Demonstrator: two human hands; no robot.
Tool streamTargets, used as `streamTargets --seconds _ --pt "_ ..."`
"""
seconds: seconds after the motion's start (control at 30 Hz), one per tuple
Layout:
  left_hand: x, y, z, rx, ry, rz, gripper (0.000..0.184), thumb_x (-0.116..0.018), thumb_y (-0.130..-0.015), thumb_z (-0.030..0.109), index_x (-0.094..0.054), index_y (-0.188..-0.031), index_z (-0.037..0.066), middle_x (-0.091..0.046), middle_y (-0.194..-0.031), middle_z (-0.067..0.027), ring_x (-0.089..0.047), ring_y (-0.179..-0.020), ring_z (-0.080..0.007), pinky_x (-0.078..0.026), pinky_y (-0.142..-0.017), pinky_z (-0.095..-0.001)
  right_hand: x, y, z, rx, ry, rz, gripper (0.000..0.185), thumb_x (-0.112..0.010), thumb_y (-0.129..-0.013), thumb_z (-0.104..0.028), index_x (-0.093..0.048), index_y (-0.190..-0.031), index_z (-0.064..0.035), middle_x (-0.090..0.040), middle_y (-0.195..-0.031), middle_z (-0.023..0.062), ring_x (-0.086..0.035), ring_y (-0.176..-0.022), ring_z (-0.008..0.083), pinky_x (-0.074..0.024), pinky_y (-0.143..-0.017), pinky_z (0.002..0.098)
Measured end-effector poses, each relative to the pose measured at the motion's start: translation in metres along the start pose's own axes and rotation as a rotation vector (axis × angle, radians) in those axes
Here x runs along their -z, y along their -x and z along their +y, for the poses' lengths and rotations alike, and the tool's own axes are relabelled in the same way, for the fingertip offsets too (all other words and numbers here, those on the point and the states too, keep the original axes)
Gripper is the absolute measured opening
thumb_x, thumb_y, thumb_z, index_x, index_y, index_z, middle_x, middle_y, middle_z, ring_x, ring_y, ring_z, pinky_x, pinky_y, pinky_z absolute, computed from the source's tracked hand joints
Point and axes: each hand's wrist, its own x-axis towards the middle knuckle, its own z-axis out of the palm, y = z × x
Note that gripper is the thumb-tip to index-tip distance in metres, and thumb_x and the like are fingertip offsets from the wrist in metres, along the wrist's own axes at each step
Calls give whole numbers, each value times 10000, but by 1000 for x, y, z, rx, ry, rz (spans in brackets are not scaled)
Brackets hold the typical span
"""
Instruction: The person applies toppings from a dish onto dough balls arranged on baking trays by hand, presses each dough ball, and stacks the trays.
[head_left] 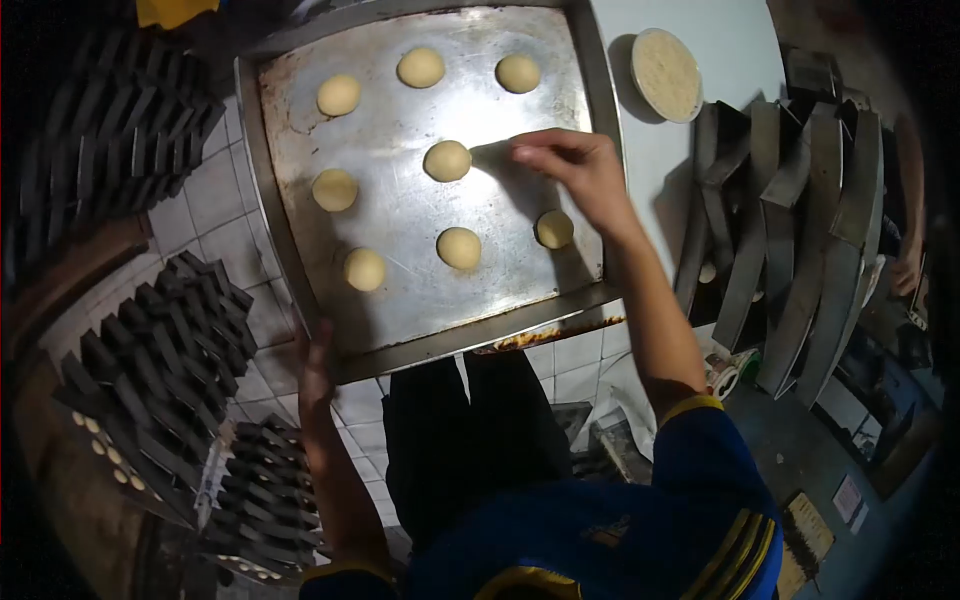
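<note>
A big metal tray (400, 315) is in front of the person. It is shiny inside, with brown spots near its walls. On the tray sit 8 round, pale dough balls (447, 160). There are 3 along the far side of the tray, 2 across its middle and 3 along its near side. The balls are all apart from each other.

The right hand (585, 170) is above the tray, between the ball at the tray's middle and the tray's right wall. Its thumb and pointing finger are closed in a pinch, and they point at that middle ball without touching it. I can't tell if a tiny bit of something is in the pinch.

The left hand (316, 370) is at the tray's near left corner, by the outside of the wall. Some of its fingers are hidden, so I can't tell if it grips the tray.

Right of the tray, on a white table (740, 35), is a bowl (667, 75) full of pale, grainy stuff. Farther right of the tray are bent-looking metal pans (765, 200) in a pile. Another person's arm (911, 200) is past them, far from the tray.

Left of the tray there are 3 dark stacks (165, 350) over a white tile floor (215, 190). Small pale rounds (110, 455) show in the stacks nearest the person, well apart from the tray.
</note>
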Motion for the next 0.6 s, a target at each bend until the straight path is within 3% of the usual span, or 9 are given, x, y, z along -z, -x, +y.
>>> streamTargets --seconds 0.03,0.13,0.2,0.27,0.47,0.57,0.6 --pt "-5 -1 11 -31 -58 -29 962 -679 -1018 508 -211 -1710 30 -345 -1699 -179 -327 -1558 -305 -255 -1273 -421 -18 -3 1 73 20 8 234 -802 -970 -138 -810 -1160 -3 -814 -1067 67 -718 -974 126 -557 -901 287" --pt "-20 0 29 163 -59 42 985 -703 -1001 515 -217 -1709 34 -350 -1691 -191 -342 -1544 -308 -264 -1269 -429 -57 -11 -4 214 103 50 200 -792 -953 -96 -815 -1138 -24 -808 -1009 84 -735 -921 167 -575 -833 305" --pt "-23 0 26 127 -3 65 989 -726 -990 490 -224 -1706 29 -368 -1679 -196 -364 -1525 -309 -282 -1258 -426 -65 -21 -1 595 619 107 198 -799 -910 -73 -821 -1106 -56 -778 -947 90 -732 -874 245 -588 -789 335" --pt "-24 -1 27 105 22 42 969 -725 -995 461 -227 -1704 26 -382 -1667 -197 -379 -1511 -309 -290 -1252 -424 -68 -26 6 633 636 112 230 -794 -884 -58 -818 -1112 -84 -752 -945 86 -700 -848 290 -591 -768 371" --pt "-30 1 38 141 50 70 931 -714 -1001 387 -227 -1696 6 -392 -1653 -206 -384 -1498 -311 -300 -1243 -423 -74 -20 14 739 930 10 360 -751 -935 -79 -743 -1295 -79 -745 -1178 68 -671 -973 269 -571 -829 375" --pt "-27 1 34 169 51 62 944 -713 -993 371 -210 -1698 -5 -374 -1665 -212 -370 -1509 -315 -290 -1249 -422 -86 5 6 623 1074 -2 601 -671 -1028 -308 -524 -1569 -94 -623 -1463 73 -612 -1158 317 -507 -974 433" --pt "-27 1 31 173 54 68 948 -713 -990 368 -206 -1698 -7 -372 -1665 -213 -368 -1511 -316 -288 -1250 -420 -87 10 5 621 1076 -3 601 -671 -1028 -308 -524 -1569 -94 -623 -1463 73 -612 -1158 317 -507 -974 433"
